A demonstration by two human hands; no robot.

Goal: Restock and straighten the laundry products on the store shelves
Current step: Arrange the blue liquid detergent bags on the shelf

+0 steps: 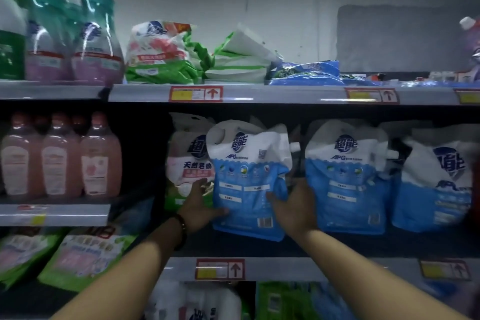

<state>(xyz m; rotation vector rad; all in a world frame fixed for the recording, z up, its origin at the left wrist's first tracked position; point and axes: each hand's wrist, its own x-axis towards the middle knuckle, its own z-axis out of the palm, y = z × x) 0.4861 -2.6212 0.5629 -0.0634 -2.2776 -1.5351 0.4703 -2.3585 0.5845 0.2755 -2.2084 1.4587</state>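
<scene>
1. The left hand (200, 205), with a dark bracelet (182, 226) at the wrist, holds the lower left edge of the blue pouch (249, 176), thumb on the front and fingers reaching behind.
2. The right hand (293, 205) grips the lower right edge, thumb across the front and fingers wrapped round the side.
3. The blue pouch stands upright on the middle shelf (324, 267), overlapping a pink pouch (187, 163) on its left, with a second blue pouch (345, 176) just beside it on the right.
4. Above, green bags (161, 57) lie slumped beside spray bottles (96, 34).

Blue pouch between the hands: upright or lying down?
Upright. The blue pouch has its logo and spout on top, barcode at the bottom; the left hand and right hand hold its lower sides.
</scene>
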